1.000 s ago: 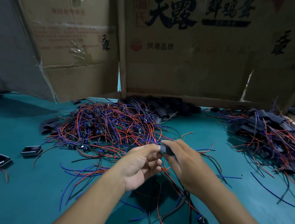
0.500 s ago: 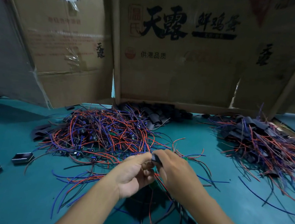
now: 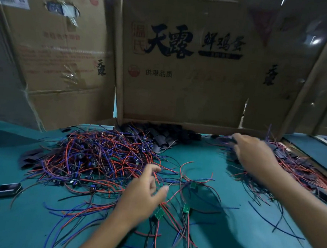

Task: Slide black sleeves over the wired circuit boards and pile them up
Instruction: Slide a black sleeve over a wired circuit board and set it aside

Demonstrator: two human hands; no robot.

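Observation:
My left hand hovers with loosely curled fingers over loose red and blue wires and holds nothing. Small green circuit boards lie just right of it on their wires. A big tangle of wired boards covers the table's left middle. Behind it lies a heap of black sleeves. My right hand is blurred and reaches over the pile of sleeved boards at the right. A dark sleeved board shows at its fingertips.
Cardboard box walls close off the back of the teal table. Two loose black sleeves lie near the left edge. A raised ledge runs along the far right.
My hands were together at the centre on one sleeve and board. They have parted: my right hand swung out to the right pile, and my left hand let go and stayed near the wires.

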